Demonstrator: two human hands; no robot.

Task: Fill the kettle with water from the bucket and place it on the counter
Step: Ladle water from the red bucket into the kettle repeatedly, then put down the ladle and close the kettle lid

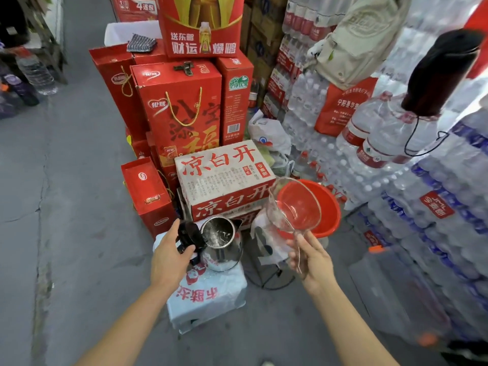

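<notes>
A steel kettle (221, 244) stands on a wrapped pack of bottled water (208, 297), its black lid (188, 235) flipped open. My left hand (169, 257) grips the lid and handle on the kettle's left side. My right hand (311, 257) holds a clear plastic scoop (293, 207) by its handle, tilted up and to the right of the kettle. Just behind the scoop sits a red basin (330, 207). A little water glints inside the kettle.
Red gift boxes (182, 112) and a white carton (224, 175) are stacked right behind the kettle. Shrink-wrapped bottle packs (435, 207) wall the right side. A black cable (272, 278) loops on the floor. Bare concrete floor (79, 207) lies to the left.
</notes>
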